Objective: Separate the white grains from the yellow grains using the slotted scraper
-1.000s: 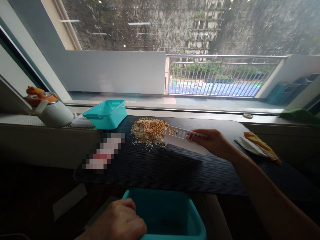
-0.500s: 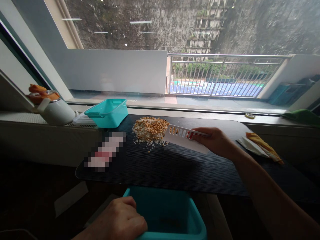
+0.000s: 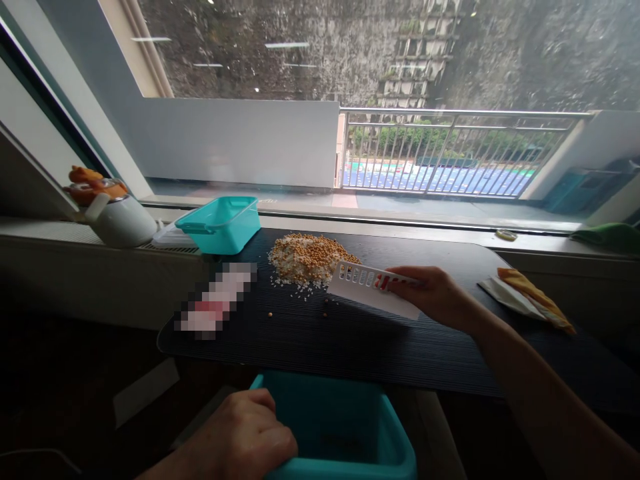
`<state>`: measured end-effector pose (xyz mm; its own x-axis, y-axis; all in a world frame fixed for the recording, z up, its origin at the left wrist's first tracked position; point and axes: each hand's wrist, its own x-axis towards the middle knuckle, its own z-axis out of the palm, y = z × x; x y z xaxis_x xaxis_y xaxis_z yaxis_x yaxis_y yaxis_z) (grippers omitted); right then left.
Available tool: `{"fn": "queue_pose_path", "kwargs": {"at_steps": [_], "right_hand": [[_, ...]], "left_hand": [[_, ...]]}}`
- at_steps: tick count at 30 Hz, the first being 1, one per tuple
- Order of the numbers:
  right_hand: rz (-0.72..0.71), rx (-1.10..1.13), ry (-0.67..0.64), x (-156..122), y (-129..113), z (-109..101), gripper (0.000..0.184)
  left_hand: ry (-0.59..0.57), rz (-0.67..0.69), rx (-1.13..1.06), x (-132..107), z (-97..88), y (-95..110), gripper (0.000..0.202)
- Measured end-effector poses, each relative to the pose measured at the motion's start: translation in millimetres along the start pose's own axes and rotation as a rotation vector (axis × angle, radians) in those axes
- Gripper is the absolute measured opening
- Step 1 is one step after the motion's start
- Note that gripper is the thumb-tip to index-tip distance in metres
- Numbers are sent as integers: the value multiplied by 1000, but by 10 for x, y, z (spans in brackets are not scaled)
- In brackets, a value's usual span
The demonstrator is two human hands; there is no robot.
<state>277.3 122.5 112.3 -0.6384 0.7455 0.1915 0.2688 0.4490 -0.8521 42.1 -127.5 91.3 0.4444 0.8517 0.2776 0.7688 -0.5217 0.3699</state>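
Note:
My right hand [image 3: 434, 297] is closed on a white slotted plastic sieve tray [image 3: 371, 291], whose left end touches the near right side of a heap of yellow beans mixed with white rice [image 3: 306, 257] on the dark table [image 3: 360, 340]. A few loose beans [image 3: 325, 308] lie just in front of the heap. My left hand [image 3: 245, 437] is curled over the left rim of a teal plastic bin [image 3: 345, 427] held below the table's near edge.
A second teal bin [image 3: 219, 224] stands at the table's back left, next to a white pot with an orange toy [image 3: 113, 215] on the sill. A blurred-out packet [image 3: 216, 300] lies left of the heap. A yellow wrapper on paper [image 3: 530, 297] lies at the right.
The tray has slid slightly toward me along the heap's right side, and a few beans have rolled out onto the table in front. My left hand stays on the bin.

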Motion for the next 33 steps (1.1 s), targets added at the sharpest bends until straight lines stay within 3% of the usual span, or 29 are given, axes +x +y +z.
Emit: {"fn": "queue_pose_path", "kwargs": {"at_steps": [4,8,10,13,19,22,25,28,31,33], "right_hand": [[16,-23,-111,-101,-75,77,41],[33,-2,-256,-200,-238,146,37],[19,15,-285,-185,-329,226,36],[-47,27,-273,-69,-445,447,35],[-279,-47,-339,223,-562,1023,30],[-350,-85,-397,258,-634,1162,30],[-383,-64,-531,200,-736,1134,29],[-356,-41,-623,96,-788,963,28],[-280,-50,-483,29,-703,695,28],[-224,-49,-232,36,-573,487,29]], "left_hand": [[-39,-8,10,-18,-36,-21,37],[-93,-58,1,-89,-97,-42,19],[-103,-113,-11,-154,-124,-53,23],[-131,-217,-11,-290,-155,-77,28],[-201,-347,22,-547,-243,-159,18],[-225,-402,37,-635,-312,-213,14],[-251,-460,54,-745,-366,-257,15],[-233,-469,94,-850,-378,-256,16],[-195,-419,73,-830,-344,-201,14],[-145,-354,32,-710,-302,-147,11]]}}
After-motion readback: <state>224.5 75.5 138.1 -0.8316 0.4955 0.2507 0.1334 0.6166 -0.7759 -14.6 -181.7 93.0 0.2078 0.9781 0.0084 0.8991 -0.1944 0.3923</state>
